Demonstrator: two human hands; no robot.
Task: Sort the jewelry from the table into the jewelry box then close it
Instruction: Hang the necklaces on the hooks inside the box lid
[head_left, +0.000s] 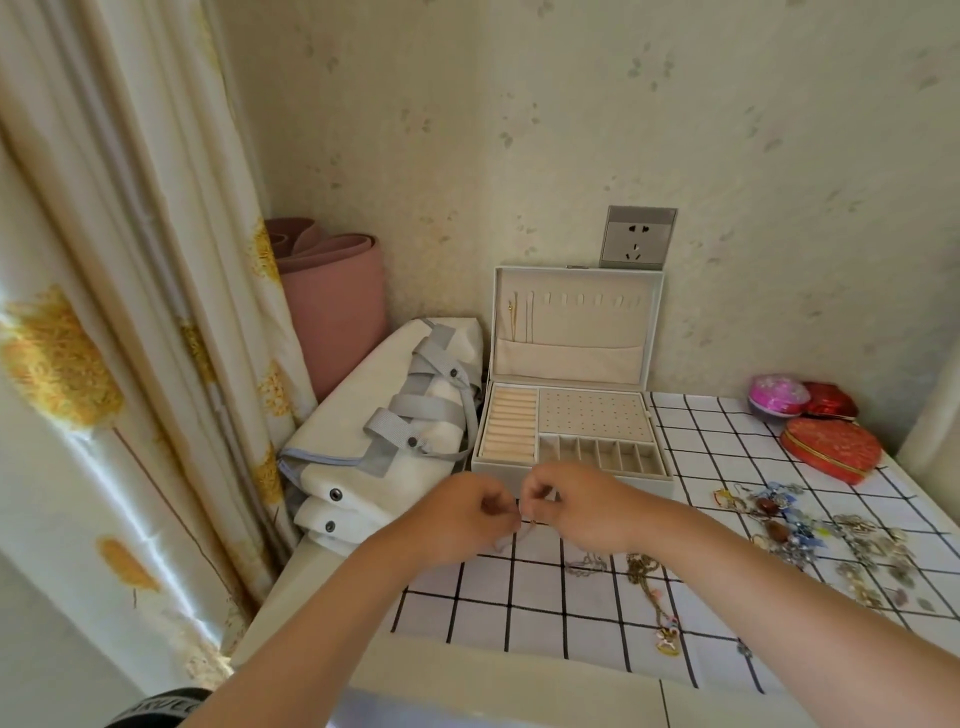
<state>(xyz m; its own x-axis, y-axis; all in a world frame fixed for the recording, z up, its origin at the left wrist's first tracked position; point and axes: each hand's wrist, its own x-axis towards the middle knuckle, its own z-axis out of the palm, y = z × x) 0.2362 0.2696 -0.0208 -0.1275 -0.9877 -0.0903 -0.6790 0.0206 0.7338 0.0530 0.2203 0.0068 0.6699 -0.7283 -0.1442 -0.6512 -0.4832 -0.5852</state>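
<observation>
The pale jewelry box (660, 475) stands open at the back of the table, lid upright against the wall, with two thin chains hanging on the lid's left hooks. My left hand (460, 514) and my right hand (582, 504) meet just in front of the box, both pinching a thin necklace (527, 526) that dangles between the fingertips. Two more necklaces (644, 577) lie on the checked cloth below my right wrist. A pile of brooches and earrings (826, 535) is spread to the right.
A white bag with grey straps (395, 431) leans left of the box, with a pink rolled mat (332, 306) and a curtain behind it. Red heart-shaped tins (831, 449) and a pink ball sit at the back right. A wall socket (639, 238) is above the box.
</observation>
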